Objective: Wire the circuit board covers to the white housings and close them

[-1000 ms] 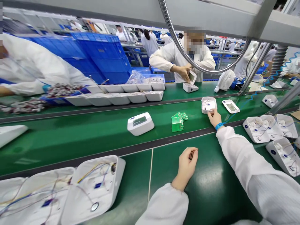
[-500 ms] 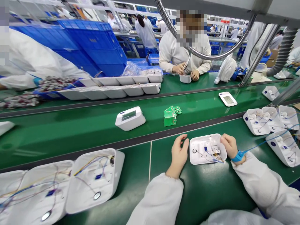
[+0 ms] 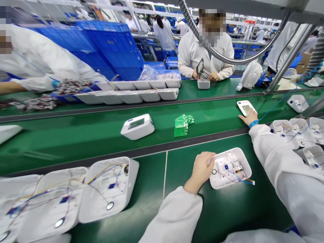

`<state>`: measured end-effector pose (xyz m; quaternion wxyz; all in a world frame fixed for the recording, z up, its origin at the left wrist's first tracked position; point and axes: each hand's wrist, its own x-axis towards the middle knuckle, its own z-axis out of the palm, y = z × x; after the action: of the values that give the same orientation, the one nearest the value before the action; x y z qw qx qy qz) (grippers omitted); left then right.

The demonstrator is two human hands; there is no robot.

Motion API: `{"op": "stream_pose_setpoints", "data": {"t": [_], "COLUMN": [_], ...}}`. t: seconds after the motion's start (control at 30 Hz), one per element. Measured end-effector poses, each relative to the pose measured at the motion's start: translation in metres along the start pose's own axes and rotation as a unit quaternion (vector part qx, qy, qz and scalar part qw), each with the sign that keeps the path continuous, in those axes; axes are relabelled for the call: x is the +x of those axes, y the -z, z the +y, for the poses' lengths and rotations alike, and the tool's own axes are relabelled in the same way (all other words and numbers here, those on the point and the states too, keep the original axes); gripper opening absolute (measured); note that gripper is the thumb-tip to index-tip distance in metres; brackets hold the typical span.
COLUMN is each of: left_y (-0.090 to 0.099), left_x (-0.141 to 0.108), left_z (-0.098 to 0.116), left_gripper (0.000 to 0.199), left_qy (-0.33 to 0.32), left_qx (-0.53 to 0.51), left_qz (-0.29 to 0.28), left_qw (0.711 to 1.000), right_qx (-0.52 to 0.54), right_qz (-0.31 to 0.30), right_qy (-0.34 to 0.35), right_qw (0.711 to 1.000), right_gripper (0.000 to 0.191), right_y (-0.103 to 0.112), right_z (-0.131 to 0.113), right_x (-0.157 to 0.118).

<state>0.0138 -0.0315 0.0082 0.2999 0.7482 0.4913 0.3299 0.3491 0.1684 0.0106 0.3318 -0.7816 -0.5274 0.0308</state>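
A white open housing [image 3: 231,165] with coloured wires, a small blue part and a round disc lies on the green table in front of me. My left hand [image 3: 203,168] grips its left rim between thumb and fingers. Farther off, my right hand [image 3: 249,118], with a blue wrist strap, reaches over the belt and touches the near edge of a white panel with a grey screen [image 3: 244,108]. Its thumb stands apart from the fingers, whose tips rest on the panel. Green circuit boards [image 3: 181,131] lie on the belt beside a closed white device [image 3: 138,127].
Wired open housings [image 3: 108,189] stand at the near left, and more housings [image 3: 285,130] at the right. Across the belt, a person in white holds a part over a small housing [image 3: 204,84]. A white fan [image 3: 250,75] and a metal post are at the back right.
My right hand has left the housing and moved forward to the screen panel. My left hand has closed on the housing's left rim, and the housing has turned slightly.
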Motion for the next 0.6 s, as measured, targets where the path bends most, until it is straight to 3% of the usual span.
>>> {"op": "stream_pose_setpoints", "data": {"t": [0.1,0.2,0.33,0.47,0.6], "left_y": [0.001,0.002,0.002,0.001,0.003], "left_x": [0.001,0.002,0.001,0.001,0.004], "left_z": [0.001,0.003,0.004,0.000,0.000], "left_gripper": [0.025,0.025,0.021,0.026,0.030], "left_qy": [0.005,0.005,-0.004,-0.004,-0.013], "left_qx": [-0.003,-0.011,-0.029,-0.065,-0.102], "left_qz": [-0.010,-0.020,-0.015,0.032,0.081], "left_qw": [1.000,1.000,0.999,0.997,0.991], "right_qx": [-0.018,0.005,0.084,0.197,0.331], "right_qz": [0.012,0.033,0.102,0.147,0.091], "right_qy": [-0.029,-0.036,-0.053,-0.069,-0.054], "right_qw": [0.999,0.999,0.990,0.967,0.938], "right_gripper": [0.059,0.035,0.038,0.058,0.059], "right_y": [-0.012,-0.010,0.011,0.027,0.053], "right_z": [0.001,-0.001,0.000,0.000,-0.020], "right_x": [0.005,0.003,-0.015,-0.071,-0.151]}}
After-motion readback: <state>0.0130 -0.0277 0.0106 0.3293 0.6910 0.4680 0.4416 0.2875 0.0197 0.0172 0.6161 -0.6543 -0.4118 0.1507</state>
